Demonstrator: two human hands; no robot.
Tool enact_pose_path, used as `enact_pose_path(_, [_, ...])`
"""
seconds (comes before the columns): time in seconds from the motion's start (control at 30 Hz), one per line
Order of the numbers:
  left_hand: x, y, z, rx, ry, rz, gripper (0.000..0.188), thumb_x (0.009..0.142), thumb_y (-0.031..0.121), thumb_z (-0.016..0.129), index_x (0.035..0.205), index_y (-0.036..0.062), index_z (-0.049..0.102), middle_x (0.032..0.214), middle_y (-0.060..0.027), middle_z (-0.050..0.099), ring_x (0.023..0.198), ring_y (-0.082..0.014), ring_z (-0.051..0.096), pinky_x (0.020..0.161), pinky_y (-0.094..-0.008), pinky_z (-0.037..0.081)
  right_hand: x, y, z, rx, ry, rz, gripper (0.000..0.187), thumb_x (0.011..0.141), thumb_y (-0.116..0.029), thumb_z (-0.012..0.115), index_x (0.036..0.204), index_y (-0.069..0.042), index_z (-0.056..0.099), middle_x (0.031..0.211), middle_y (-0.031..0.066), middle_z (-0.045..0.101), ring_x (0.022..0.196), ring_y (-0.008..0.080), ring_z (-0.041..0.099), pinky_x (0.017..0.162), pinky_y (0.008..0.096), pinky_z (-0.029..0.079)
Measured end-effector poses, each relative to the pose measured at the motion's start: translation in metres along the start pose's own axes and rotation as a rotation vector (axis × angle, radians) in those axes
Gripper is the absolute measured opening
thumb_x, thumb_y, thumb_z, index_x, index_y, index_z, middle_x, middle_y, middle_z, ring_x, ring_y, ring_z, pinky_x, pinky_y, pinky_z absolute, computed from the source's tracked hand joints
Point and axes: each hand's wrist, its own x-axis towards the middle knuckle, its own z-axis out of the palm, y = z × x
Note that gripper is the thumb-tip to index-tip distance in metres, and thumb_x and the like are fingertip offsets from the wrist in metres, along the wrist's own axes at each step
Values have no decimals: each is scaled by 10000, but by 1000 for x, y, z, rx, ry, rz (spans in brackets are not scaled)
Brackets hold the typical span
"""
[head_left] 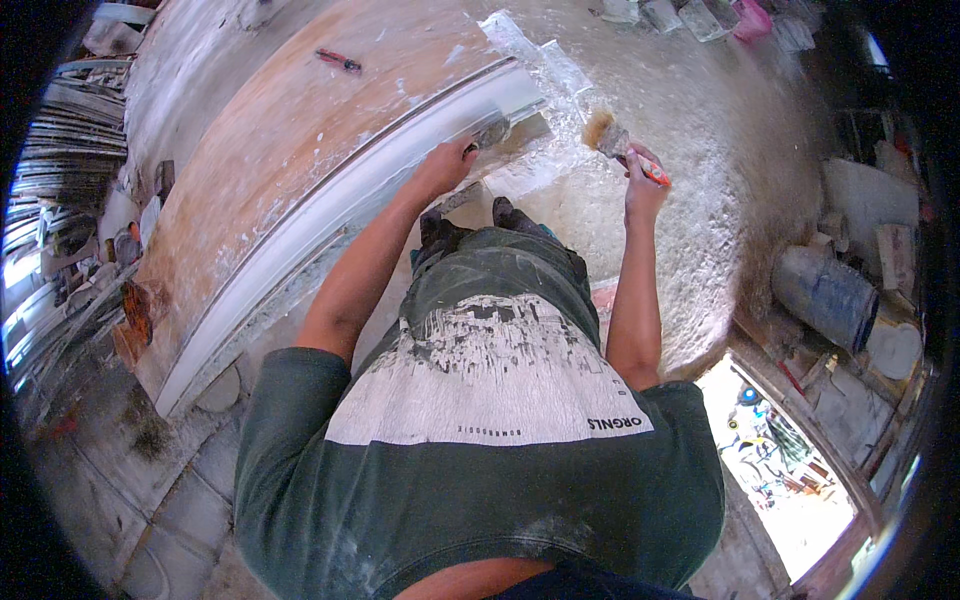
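My right hand (645, 180) is closed around the orange handle of a paintbrush (602, 133), whose tan bristles point up and left, off to the right of the moulding. In my left hand (443, 168) is a scraper (492, 132) with a dull grey blade, its handle mostly hidden by my fingers. That blade lies by the far end of a long white plaster moulding (330, 205), which runs from the near left to the far middle of the worktop. White plaster-smeared strips (540, 165) lie between my two hands.
A small red-handled tool (338, 60) lies on the brownish worktop (260, 110) beyond the moulding. Long strips are stacked (75, 150) at the far left. To the right stand a blue drum (825, 298) and cluttered boards, near a bright doorway (775, 460). A pink item (752, 20) sits far off.
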Motion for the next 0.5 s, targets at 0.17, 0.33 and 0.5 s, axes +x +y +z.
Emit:
enact_pose_path(0.17, [19, 34, 26, -101, 129, 37, 311, 928, 255, 532, 1145, 33, 552, 913, -285, 628, 864, -463, 594, 738, -522, 463, 0, 21, -44, 2, 94, 33, 199, 856, -115, 666, 1020, -2, 659, 927, 71, 684, 804, 154, 671, 647, 241, 494])
enact_pose_path(0.33, [16, 36, -1, -91, 170, 3, 315, 933, 269, 527, 1157, 48, 553, 892, -261, 644, 843, -448, 615, 745, -508, 476, -3, 53, -86, -45, 170, 158, 222, 852, -154, 673, 1029, -21, 652, 935, 71, 686, 807, 167, 686, 632, 255, 483])
enact_pose_path(0.5, [6, 13, -11, 14, 75, -45, 294, 935, 263, 513, 1114, 34, 558, 913, -265, 638, 869, -438, 614, 747, -514, 472, -5, 67, -93, -27, 212, 180, 211, 859, -146, 657, 1029, -20, 651, 921, 69, 686, 793, 169, 689, 617, 249, 480])
